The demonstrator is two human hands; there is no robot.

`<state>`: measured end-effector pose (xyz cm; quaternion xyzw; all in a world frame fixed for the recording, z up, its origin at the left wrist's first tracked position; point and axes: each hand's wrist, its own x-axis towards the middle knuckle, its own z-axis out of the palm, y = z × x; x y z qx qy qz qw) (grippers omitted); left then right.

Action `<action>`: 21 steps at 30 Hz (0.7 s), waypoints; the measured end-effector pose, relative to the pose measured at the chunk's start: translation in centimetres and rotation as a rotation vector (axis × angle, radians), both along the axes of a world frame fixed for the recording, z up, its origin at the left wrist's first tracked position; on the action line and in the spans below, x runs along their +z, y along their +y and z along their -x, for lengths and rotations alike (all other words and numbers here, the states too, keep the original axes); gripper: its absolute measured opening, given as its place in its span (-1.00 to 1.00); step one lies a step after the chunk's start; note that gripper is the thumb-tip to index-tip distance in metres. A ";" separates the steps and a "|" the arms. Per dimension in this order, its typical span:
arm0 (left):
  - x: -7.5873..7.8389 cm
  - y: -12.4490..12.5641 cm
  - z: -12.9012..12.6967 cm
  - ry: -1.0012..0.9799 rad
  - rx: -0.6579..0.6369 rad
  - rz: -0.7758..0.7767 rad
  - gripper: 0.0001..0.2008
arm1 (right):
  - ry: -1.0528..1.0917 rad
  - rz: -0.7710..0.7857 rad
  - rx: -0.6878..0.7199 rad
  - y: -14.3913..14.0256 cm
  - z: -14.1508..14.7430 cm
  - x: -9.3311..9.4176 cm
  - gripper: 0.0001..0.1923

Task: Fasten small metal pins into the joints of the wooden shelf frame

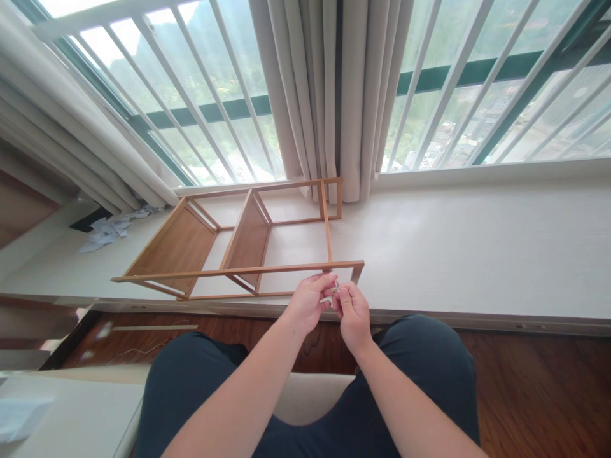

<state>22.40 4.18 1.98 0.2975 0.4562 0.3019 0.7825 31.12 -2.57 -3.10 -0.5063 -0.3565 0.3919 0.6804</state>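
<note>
A wooden shelf frame [229, 254] lies on its side on the white window ledge [477, 248], with two panel shelves at its left end and open rails at its right. My left hand [308, 300] and my right hand [352, 310] meet just below the frame's near rail, close to its right corner. Both pinch a small metal piece [335, 285] between the fingertips; what it is cannot be made out. My knees in dark trousers fill the foreground.
Beige curtains [329, 95] hang behind the frame, in front of barred windows. Torn white wrapping [109, 229] lies at the ledge's left end. A thin wooden strip [155, 327] rests on the dark wood floor below the ledge.
</note>
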 end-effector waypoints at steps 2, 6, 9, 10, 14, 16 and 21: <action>0.0 -0.1 0.0 0.008 0.008 -0.007 -0.64 | 0.015 0.002 0.007 0.0 0.0 0.0 -0.57; 0.4 -0.3 0.0 0.027 0.023 -0.018 -0.64 | -0.012 0.010 0.007 -0.1 -0.2 -0.4 -0.58; 0.8 -0.5 0.0 0.034 0.030 -0.013 -0.65 | -0.036 0.004 0.000 -0.2 -0.3 -0.5 -0.59; 0.9 -0.5 0.0 0.029 0.029 -0.011 -0.66 | -0.039 -0.003 -0.001 -0.2 -0.3 -0.5 -0.59; 1.1 -0.8 0.2 0.025 0.011 -0.015 -0.67 | -0.088 -0.015 -0.022 -0.3 -0.4 -0.2 -0.63; 1.0 -0.9 0.3 0.044 0.010 -0.022 -0.67 | -0.150 -0.018 -0.046 -0.4 -0.5 -0.1 -0.64; 1.0 -0.8 0.4 0.063 0.008 -0.020 -0.68 | -0.244 -0.024 -0.058 -0.3 -0.5 -0.1 -0.67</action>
